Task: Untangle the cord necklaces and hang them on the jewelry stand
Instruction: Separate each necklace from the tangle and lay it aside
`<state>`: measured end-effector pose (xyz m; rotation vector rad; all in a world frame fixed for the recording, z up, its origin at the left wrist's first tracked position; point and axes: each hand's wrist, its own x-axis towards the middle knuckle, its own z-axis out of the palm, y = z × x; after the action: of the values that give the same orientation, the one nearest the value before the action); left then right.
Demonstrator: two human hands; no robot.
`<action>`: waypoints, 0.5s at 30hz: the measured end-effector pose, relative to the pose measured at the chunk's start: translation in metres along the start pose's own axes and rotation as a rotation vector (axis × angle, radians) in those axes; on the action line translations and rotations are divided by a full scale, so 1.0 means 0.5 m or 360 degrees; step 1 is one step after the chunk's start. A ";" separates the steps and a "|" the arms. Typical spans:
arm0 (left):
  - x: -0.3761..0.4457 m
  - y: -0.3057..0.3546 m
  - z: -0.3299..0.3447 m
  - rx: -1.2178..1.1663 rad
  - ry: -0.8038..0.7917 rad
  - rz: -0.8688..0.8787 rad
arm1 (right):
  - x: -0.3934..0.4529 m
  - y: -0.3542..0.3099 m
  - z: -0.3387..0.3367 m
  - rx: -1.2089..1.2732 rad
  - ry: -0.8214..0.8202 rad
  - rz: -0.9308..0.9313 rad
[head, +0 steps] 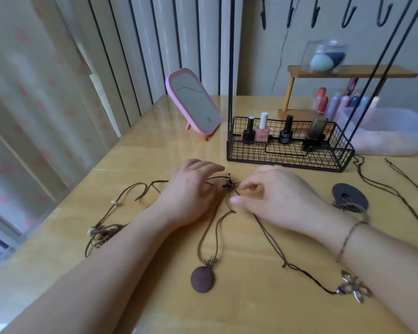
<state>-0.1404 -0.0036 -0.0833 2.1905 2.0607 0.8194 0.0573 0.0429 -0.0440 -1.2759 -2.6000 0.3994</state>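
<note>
Brown cord knot (229, 185) between curled fingers (247, 186)

- Knot (229, 184): dark cords bunched in a small tangle near the tabletop's middle.
- Round-pendant necklace (202, 278): brown cord looping from the knot down to a dark reddish-brown disc lying flat toward the near edge.
- Flower-pendant necklace (355, 289): thin dark cord running toward the near right, ending in a metal flower.
- Beaded necklace (101, 233): heaped by the left edge.
- Jewelry stand (290, 150): black wire basket, hooks above, toward the far edge.
</note>
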 end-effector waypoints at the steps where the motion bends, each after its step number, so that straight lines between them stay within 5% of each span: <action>1: 0.003 -0.002 0.005 -0.0018 -0.0032 -0.0019 | 0.008 -0.010 0.008 -0.0035 0.0002 0.0043; 6: 0.009 -0.015 0.020 -0.0060 -0.0049 -0.0104 | 0.025 -0.017 0.042 0.0012 0.0166 0.0080; 10: 0.009 -0.015 0.007 -0.0292 0.0097 -0.0250 | 0.026 0.005 0.030 0.0518 0.0219 0.0145; 15: 0.009 -0.016 -0.002 -0.0630 0.0184 -0.0386 | 0.000 0.006 0.012 0.1107 -0.0016 0.0162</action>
<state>-0.1481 0.0013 -0.0835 1.6897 1.9488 1.2217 0.0574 0.0437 -0.0507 -1.1325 -2.0888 1.1943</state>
